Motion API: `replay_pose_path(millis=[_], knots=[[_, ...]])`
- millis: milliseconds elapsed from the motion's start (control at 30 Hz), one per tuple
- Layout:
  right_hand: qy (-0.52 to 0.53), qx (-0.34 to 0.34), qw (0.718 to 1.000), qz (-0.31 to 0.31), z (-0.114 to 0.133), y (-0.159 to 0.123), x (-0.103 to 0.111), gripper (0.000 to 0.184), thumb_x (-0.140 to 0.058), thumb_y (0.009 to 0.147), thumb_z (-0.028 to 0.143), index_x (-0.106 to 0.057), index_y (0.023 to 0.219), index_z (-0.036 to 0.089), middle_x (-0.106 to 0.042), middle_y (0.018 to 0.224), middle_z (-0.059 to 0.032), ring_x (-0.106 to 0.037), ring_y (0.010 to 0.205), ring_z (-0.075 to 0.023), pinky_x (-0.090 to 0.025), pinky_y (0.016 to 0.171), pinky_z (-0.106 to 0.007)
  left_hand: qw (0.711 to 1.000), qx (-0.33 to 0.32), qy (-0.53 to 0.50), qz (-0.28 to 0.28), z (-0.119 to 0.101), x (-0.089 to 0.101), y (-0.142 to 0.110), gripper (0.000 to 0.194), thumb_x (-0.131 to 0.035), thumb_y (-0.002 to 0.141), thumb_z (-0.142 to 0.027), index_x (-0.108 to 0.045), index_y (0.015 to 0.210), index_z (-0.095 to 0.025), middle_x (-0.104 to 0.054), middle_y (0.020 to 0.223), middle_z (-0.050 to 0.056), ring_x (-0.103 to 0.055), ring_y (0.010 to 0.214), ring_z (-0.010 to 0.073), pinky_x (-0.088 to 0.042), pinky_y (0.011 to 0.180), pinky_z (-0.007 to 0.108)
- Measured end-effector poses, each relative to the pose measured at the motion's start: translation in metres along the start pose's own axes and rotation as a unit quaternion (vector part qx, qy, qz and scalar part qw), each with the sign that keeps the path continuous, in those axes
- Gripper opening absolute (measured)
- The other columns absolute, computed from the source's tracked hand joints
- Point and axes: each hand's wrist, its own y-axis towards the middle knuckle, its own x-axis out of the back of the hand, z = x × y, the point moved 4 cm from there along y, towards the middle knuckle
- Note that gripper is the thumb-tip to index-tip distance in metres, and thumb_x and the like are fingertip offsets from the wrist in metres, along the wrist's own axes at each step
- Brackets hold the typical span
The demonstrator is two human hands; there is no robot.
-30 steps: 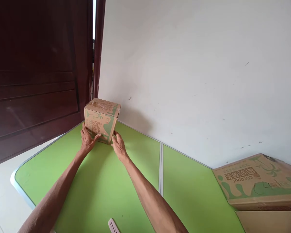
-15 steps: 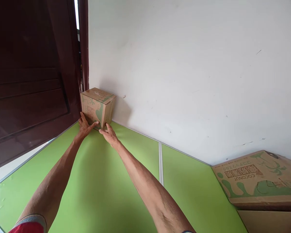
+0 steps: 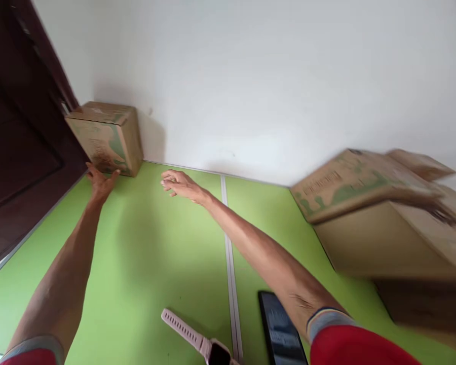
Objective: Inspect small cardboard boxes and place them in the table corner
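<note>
A closed cardboard box [image 3: 102, 137] with green print stands at the back left of the green table [image 3: 167, 243], close to the wall and the dark door. My left hand [image 3: 101, 181] is at the lower front of this box, thumb and fingers spread apart, with nothing gripped. Over the table to the right of the box hangs my right hand [image 3: 180, 183], away from it, its fingers loosely curled and apart, holding nothing.
An open-flapped cardboard box [image 3: 365, 238] sits on the right side, blurred. Near the front edge lie a pink-strapped smartwatch [image 3: 186, 329] and a dark phone [image 3: 283, 332], partly under my right forearm. A white wall [image 3: 251, 91] rises behind; the dark door [image 3: 19, 152] is at left.
My right hand has left the box's side and moved rightward over the table. My left hand stays at the box front. The view has turned right and down, bringing watch and phone into sight.
</note>
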Motion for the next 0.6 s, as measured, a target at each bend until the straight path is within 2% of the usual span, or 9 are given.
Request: replay_pose_path(millis=[67,167,233,300,367,467,533,600], knots=[[-0.002,0.004,0.999,-0.046,-0.013,-0.058,0.043,0.026,-0.079,0.101,0.033,-0.076,0.123,0.020,-0.079,0.141,-0.0143,-0.082,0.106,-0.0221,-0.070,0.083,-0.031,0.999,0.029,0.021,-0.002,-0.012,0.008,-0.020,0.157,-0.083,0.076,-0.087,-0.004,0.170,0.010,-0.014,0.181,0.043,-0.015,0.173,0.0545,-0.012,0.142,0.069],[-0.009,0.002,0.989,-0.150,-0.035,-0.165,0.100,0.020,-0.075,0.101,0.035,-0.077,0.113,0.020,-0.084,0.123,-0.0110,-0.083,0.098,-0.0204,-0.066,0.073,-0.026,0.999,0.021,0.042,0.008,-0.037,0.014,-0.053,0.157,-0.089,0.064,-0.088,-0.016,0.174,-0.003,-0.023,0.182,0.035,-0.021,0.171,0.0546,-0.019,0.141,0.074],[-0.016,-0.001,0.972,-0.235,-0.051,-0.239,0.129,0.024,-0.075,0.098,0.041,-0.077,0.110,0.021,-0.085,0.112,-0.0094,-0.084,0.094,-0.0204,-0.064,0.070,-0.026,0.997,-0.029,0.058,0.035,-0.057,0.008,-0.077,0.154,-0.090,0.060,-0.091,-0.022,0.175,-0.014,-0.030,0.182,0.029,-0.028,0.168,0.0550,-0.026,0.136,0.081],[-0.033,0.007,0.943,-0.332,-0.064,-0.311,0.150,0.031,-0.077,0.094,0.050,-0.078,0.108,0.022,-0.086,0.105,-0.0080,-0.084,0.090,-0.0208,-0.063,0.068,-0.026,0.991,-0.093,0.068,0.072,-0.080,-0.009,-0.101,0.153,-0.088,0.057,-0.094,-0.026,0.174,-0.018,-0.036,0.179,0.028,-0.030,0.165,0.0562,-0.035,0.130,0.085],[-0.060,0.030,0.895,-0.441,-0.073,-0.377,0.164,0.038,-0.076,0.092,0.058,-0.078,0.106,0.022,-0.086,0.098,-0.0068,-0.083,0.085,-0.0212,-0.062,0.065,-0.028,0.979,-0.160,0.059,0.110,-0.107,-0.034,-0.126,0.154,-0.085,0.058,-0.096,-0.028,0.174,-0.014,-0.038,0.176,0.031,-0.029,0.164,0.0568,-0.040,0.126,0.086],[-0.093,0.057,0.801,-0.589,-0.083,-0.463,0.173,0.041,-0.070,0.095,0.062,-0.078,0.103,0.022,-0.085,0.091,-0.0067,-0.082,0.078,-0.0216,-0.059,0.061,-0.030,0.952,-0.246,0.018,0.181,-0.157,-0.077,-0.169,0.154,-0.087,0.061,-0.094,-0.029,0.175,-0.009,-0.035,0.175,0.034,-0.034,0.160,0.0584,-0.038,0.124,0.089],[-0.111,0.053,0.739,-0.662,-0.092,-0.508,0.173,0.042,-0.068,0.097,0.063,-0.077,0.100,0.022,-0.084,0.087,-0.0069,-0.080,0.073,-0.0219,-0.058,0.059,-0.031,0.929,-0.280,-0.008,0.242,-0.194,-0.103,-0.200,0.154,-0.092,0.062,-0.088,-0.028,0.177,-0.008,-0.031,0.175,0.035,-0.037,0.158,0.0613,-0.037,0.122,0.092],[-0.122,0.037,0.693,-0.710,-0.104,-0.541,0.171,0.042,-0.069,0.096,0.065,-0.076,0.097,0.023,-0.083,0.083,-0.0072,-0.078,0.069,-0.0233,-0.057,0.057,-0.033,0.901,-0.315,-0.025,0.297,-0.227,-0.124,-0.232,0.146,-0.091,0.069,-0.084,-0.029,0.178,-0.008,-0.032,0.174,0.034,-0.037,0.158,0.0604,-0.035,0.124,0.090]])
